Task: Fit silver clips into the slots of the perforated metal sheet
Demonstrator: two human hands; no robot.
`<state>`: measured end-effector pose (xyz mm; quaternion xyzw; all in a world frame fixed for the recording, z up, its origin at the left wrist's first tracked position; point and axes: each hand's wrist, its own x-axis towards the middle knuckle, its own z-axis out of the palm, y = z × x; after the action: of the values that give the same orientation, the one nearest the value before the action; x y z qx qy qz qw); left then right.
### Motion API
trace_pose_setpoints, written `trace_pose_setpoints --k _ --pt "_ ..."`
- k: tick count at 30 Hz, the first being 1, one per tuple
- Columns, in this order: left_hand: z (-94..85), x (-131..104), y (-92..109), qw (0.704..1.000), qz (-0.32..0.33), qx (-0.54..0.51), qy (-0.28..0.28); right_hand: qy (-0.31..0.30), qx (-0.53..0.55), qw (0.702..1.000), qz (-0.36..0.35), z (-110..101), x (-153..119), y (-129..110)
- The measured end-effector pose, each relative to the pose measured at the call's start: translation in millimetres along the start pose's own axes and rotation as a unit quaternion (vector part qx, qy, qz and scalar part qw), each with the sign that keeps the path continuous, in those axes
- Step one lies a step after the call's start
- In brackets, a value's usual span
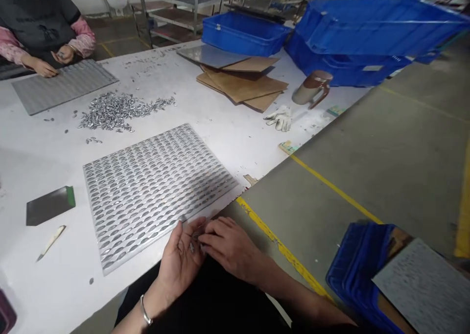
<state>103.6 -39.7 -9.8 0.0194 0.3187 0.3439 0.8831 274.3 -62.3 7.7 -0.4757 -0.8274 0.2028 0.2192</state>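
Observation:
My left hand (181,260) is palm up at the table's near edge, fingers curled round a few small grey metal pieces (192,247). My right hand (229,246) reaches over it from the right, its fingertips pinched at the left palm on a small piece. Just beyond my hands lies a flat tray (154,187) covered with rows of leaf-shaped metal pieces. Behind the tray, a loose pile of the same pieces (113,109) rests on the white table (147,79). One stray piece (91,280) lies near the front edge.
A dark plate (50,206) and a pointed tool (51,242) lie at left. Across the table, a person's hands (44,68) are at another tray (66,86). Brown boards (242,86), a glove (281,118), a mug (312,88) and blue crates (242,35) stand farther back.

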Motion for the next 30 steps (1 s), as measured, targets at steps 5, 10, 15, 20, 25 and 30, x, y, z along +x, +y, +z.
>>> trace_pose_setpoints --k 5,10,15,20,25,30 --pt "-2.0 4 -1 1.0 -0.024 0.014 -0.004 -0.029 -0.006 1.0 -0.005 5 -4 -4" --pt "-2.5 8 -5 0.99 0.038 0.133 -0.02 0.066 0.154 0.982 0.09 9 -2 6" --pt "-4.0 7 -6 0.967 0.056 0.249 -0.009 0.124 0.216 0.959 0.139 13 -1 8" --pt "-4.3 6 -4 0.963 0.063 0.261 0.026 0.116 0.242 0.946 0.184 8 2 17" --pt "-7.0 7 -5 0.971 0.03 0.233 0.041 0.204 0.172 0.927 0.264 2 20 73" --pt "-8.7 7 -4 0.973 0.012 0.228 0.044 0.204 0.111 0.935 0.268 8 33 100"
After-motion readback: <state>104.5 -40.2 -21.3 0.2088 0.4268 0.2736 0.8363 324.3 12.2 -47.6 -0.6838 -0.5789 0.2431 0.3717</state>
